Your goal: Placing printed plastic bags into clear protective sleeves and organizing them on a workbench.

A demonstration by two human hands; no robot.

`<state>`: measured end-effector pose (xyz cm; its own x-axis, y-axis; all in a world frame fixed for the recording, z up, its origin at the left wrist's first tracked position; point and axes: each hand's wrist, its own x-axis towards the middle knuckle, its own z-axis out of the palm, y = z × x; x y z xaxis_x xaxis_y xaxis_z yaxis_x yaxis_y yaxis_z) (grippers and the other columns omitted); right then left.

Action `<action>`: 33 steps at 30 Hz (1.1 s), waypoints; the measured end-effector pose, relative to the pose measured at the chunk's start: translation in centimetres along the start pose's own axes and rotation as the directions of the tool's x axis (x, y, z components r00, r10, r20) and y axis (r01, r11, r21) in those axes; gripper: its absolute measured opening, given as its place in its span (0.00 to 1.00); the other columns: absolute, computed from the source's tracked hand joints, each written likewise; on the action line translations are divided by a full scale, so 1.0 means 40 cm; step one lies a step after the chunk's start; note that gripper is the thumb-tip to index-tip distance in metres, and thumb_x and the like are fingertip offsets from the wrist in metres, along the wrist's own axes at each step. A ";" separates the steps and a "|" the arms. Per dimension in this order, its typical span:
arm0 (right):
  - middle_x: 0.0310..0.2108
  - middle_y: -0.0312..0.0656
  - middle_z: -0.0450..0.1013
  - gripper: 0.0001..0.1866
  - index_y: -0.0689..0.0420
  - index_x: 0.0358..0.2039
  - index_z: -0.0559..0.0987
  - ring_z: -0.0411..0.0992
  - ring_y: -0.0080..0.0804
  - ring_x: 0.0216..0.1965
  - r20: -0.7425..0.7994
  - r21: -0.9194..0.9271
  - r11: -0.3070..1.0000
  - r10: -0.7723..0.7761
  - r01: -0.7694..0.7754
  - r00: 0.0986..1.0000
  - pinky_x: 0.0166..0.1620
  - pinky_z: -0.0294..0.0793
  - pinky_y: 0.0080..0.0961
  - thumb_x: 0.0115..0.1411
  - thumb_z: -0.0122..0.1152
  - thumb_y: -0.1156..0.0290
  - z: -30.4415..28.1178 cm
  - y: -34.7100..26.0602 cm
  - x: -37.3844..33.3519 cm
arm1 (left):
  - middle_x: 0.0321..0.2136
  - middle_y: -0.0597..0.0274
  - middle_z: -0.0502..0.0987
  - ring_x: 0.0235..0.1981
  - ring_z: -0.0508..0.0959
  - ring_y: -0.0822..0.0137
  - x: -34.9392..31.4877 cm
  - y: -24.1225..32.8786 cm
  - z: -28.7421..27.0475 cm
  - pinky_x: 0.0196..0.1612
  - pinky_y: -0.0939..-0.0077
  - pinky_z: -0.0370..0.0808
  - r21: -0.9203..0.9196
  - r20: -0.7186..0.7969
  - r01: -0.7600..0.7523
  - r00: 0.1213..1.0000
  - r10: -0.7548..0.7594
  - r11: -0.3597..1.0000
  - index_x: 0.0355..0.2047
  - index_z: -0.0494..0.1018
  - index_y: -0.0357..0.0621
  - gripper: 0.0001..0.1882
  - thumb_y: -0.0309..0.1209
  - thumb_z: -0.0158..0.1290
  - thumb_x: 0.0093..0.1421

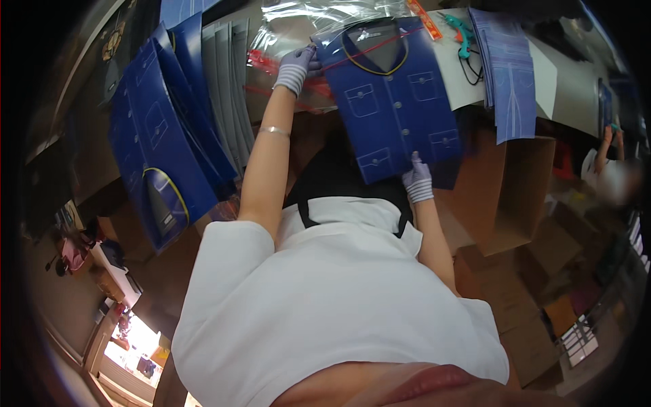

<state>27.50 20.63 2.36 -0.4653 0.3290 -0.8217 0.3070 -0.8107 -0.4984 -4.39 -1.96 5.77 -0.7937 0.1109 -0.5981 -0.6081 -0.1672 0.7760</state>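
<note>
**Both gloved hands on the blue shirt-shaped card**

The left hand (297, 66) pinches the top corner of the blue shirt-printed card (397, 102); the right hand (416, 178) grips its lower edge — the card lies on the table (573, 85), partly inside a clear plastic bag (305, 27). More blue cards (159, 142) are stacked to the left, and a teal tool (462, 34) lies beyond.

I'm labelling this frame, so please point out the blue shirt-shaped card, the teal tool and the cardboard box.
blue shirt-shaped card (397, 108): head view, chest panel.
teal tool (463, 34): head view, its body.
cardboard box (519, 190): head view, side flap.
</note>
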 end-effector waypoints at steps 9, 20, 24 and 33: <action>0.18 0.40 0.73 0.16 0.58 0.22 0.76 0.71 0.28 0.23 0.323 -0.907 0.234 -0.147 0.350 0.935 0.29 0.68 0.22 0.55 0.47 0.61 0.265 -0.419 0.141 | 0.19 0.63 0.76 0.16 0.72 0.73 0.125 -0.041 0.009 0.21 0.79 0.70 0.229 -0.078 0.038 0.997 -0.020 0.973 0.28 0.77 0.38 0.09 0.29 0.60 0.46; 0.35 0.44 0.74 0.16 0.62 0.40 0.75 0.71 0.28 0.36 0.568 -0.682 0.143 -0.515 0.717 0.642 0.41 0.68 0.19 0.52 0.57 0.68 0.413 -0.531 0.493 | 0.25 0.61 0.76 0.25 0.74 0.72 0.103 -0.022 0.052 0.31 0.81 0.74 0.298 -0.133 -0.140 0.974 0.186 0.944 0.41 0.69 0.31 0.24 0.31 0.62 0.46; 0.28 0.34 0.71 0.16 0.61 0.42 0.75 0.63 0.18 0.23 0.331 -0.489 0.793 -0.217 0.363 0.918 0.26 0.64 0.15 0.55 0.56 0.66 0.354 -0.507 0.479 | 0.26 0.59 0.76 0.26 0.75 0.72 0.085 -0.029 0.005 0.32 0.81 0.74 -0.110 -0.019 -0.105 0.994 0.103 0.988 0.40 0.70 0.31 0.20 0.29 0.60 0.47; 0.27 0.35 0.71 0.14 0.61 0.41 0.75 0.66 0.18 0.24 0.405 -0.687 0.384 -0.503 0.617 0.764 0.28 0.67 0.15 0.56 0.53 0.68 0.262 -0.453 0.401 | 0.24 0.61 0.76 0.26 0.74 0.75 -0.070 -0.074 0.031 0.31 0.84 0.72 0.316 -0.072 -0.084 0.991 0.112 0.945 0.30 0.74 0.33 0.10 0.25 0.59 0.48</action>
<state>5.78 35.53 1.10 -0.8462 0.4623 -0.2650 0.4008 0.2242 -0.8883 -0.41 -0.54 5.40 -0.8538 0.0205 -0.5201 -0.5125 0.1423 0.8469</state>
